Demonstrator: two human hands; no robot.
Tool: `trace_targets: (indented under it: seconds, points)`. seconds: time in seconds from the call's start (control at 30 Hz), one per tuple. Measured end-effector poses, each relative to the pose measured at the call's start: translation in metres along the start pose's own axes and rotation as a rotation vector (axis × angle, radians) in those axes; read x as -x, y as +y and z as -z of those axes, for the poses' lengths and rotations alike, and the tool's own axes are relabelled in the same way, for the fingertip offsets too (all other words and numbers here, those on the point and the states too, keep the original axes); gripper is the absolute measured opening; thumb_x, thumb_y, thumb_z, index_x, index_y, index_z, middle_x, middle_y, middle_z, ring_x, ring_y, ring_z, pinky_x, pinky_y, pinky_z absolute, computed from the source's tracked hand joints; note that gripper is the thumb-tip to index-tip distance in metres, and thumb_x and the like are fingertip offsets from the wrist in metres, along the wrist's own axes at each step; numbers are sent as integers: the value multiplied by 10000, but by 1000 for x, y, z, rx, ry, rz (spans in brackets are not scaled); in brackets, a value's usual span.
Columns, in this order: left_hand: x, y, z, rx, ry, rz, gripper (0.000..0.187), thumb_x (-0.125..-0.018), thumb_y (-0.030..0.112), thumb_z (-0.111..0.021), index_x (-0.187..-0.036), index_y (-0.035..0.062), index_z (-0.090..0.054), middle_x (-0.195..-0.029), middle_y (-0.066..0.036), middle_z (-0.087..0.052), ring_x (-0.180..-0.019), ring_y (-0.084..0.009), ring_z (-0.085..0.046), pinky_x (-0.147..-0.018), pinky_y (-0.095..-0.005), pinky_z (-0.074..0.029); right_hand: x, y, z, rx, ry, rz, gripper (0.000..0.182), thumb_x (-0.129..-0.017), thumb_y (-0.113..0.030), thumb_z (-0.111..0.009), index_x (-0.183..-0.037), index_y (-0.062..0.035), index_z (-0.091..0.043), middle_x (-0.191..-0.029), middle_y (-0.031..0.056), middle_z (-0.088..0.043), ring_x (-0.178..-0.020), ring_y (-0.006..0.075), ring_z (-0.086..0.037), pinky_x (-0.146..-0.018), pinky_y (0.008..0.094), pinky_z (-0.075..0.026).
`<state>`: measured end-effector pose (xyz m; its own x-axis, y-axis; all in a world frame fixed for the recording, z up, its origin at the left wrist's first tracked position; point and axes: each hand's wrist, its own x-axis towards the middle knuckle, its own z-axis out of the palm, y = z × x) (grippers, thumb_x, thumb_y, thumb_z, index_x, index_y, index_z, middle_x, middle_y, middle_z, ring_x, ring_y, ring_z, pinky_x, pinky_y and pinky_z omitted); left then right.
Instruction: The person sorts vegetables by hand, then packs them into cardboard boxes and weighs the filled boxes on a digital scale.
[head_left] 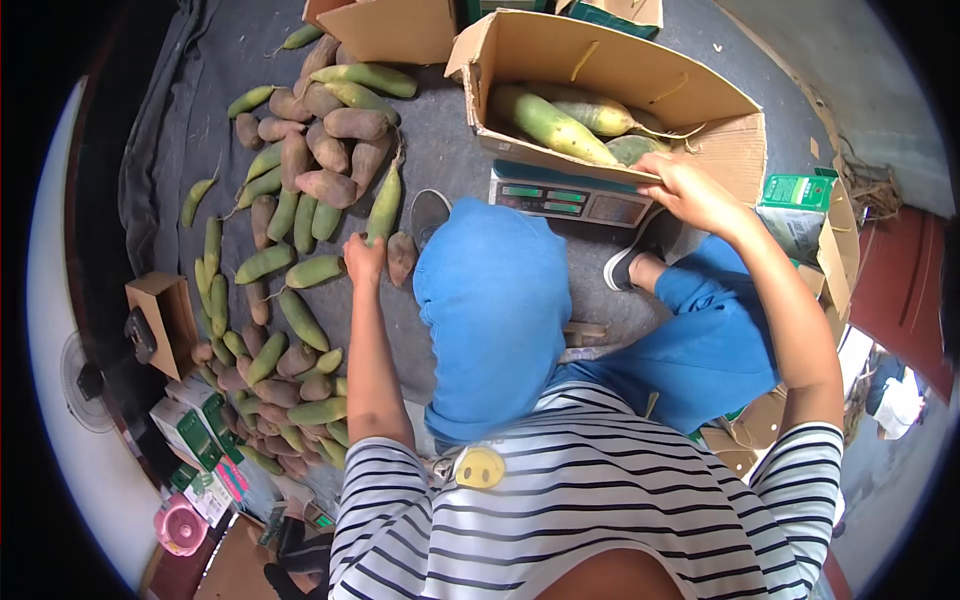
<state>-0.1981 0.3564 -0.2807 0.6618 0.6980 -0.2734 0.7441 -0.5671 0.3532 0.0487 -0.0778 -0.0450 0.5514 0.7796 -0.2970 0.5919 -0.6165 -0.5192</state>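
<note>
My left hand (365,258) is closed on the lower end of a long green radish (386,206), whose thin root tip points away from me. A brownish-pink root (402,258) lies just right of that hand. My right hand (688,188) grips the near edge of an open cardboard carton (725,150), thumb and fingers around the rim. Inside the carton lie several big green radishes (555,122). The carton rests on a digital scale (570,200) with lit green displays.
A wide heap of green radishes and brownish roots (330,150) spreads over a dark ground sheet (430,120) on the left. Another carton (390,30) stands at the top. Green-and-white boxes (797,205) are at the right. A pink basin (182,525) and a fan (88,382) show lower left.
</note>
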Motion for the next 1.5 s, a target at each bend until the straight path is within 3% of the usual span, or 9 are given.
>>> trace_targets:
  seconds: [0.33, 0.5, 0.6, 0.8, 0.9, 1.1, 1.23, 1.37, 1.5]
  points:
    - [-15, -93, -63, 413, -229, 424, 805, -635, 346, -759, -1244, -60, -425, -1127, -252, -560, -968, -322, -593, -835, -356, -461, -4, -8, 5, -37, -47, -50, 237, -814, -101, -605, -1021, -16, -527, -960, 175, -581, -931, 355, -559, -773, 418, -455]
    - [-20, -115, -76, 361, -202, 312, 765, -610, 405, -792, -1179, -28, -522, -1119, -248, -559, -925, -308, -595, -793, -352, -476, -3, -8, 4, -62, -39, -59, 232, -809, -98, -607, -1012, -20, -528, -952, 175, -580, -927, 354, -559, -773, 419, -453]
    - [-10, -67, -30, -12, -113, 60, 665, -636, 427, -775, -1053, -49, -572, -935, -191, -613, -815, -287, -600, -726, -343, -486, -3, -12, 7, -37, -48, -86, 219, -807, -95, -604, -997, -16, -528, -941, 173, -578, -917, 353, -560, -769, 421, -451]
    - [43, 37, 36, 863, -196, 349, 425, -781, 413, -676, -886, 17, -562, -703, -38, -556, -580, -129, -521, -513, -240, -393, 1, -5, 2, -77, -3, -35, 217, -802, -100, -601, -986, -7, -529, -923, 173, -575, -889, 354, -565, -743, 419, -453]
    - [74, 53, 57, 1070, -146, 284, 343, -848, 353, -610, -951, 30, -555, -727, -5, -554, -542, -75, -452, -474, -196, -319, 3, 3, -3, -57, 49, 1, 226, -800, -104, -605, -989, -9, -525, -922, 168, -573, -896, 352, -561, -755, 421, -451]
    - [107, 145, 147, 993, 151, -314, 601, -804, 355, -658, -1197, -35, -426, -1074, -123, -509, -897, -191, -534, -760, -316, -449, 2, 5, -5, -51, 20, -35, 230, -801, -116, -609, -989, -12, -526, -934, 163, -575, -916, 341, -559, -782, 420, -446]
    - [96, 241, 190, 750, 122, -753, 549, -682, 68, -684, -1181, -17, -473, -1101, -116, -529, -996, -203, -529, -877, -317, -423, 2, 0, 1, -41, -5, -45, 235, -804, -131, -610, -999, -24, -535, -950, 166, -579, -929, 341, -565, -787, 421, -449]
    - [93, 306, 192, 365, 130, -875, 473, -751, 113, -699, -1168, 5, -505, -1097, -112, -532, -975, -211, -537, -875, -325, -420, -1, 2, 1, 11, -26, -78, 262, -789, -157, -638, -1004, -25, -566, -989, 155, -604, -968, 320, -578, -810, 414, -455]
    - [104, 280, 176, 605, 53, -683, 362, -823, 120, -643, -1147, 12, -525, -1047, -93, -551, -906, -167, -552, -814, -290, -442, 3, -2, 2, -33, -23, -94, 278, -796, -155, -634, -1032, -25, -569, -1010, 164, -602, -986, 324, -574, -816, 413, -457]
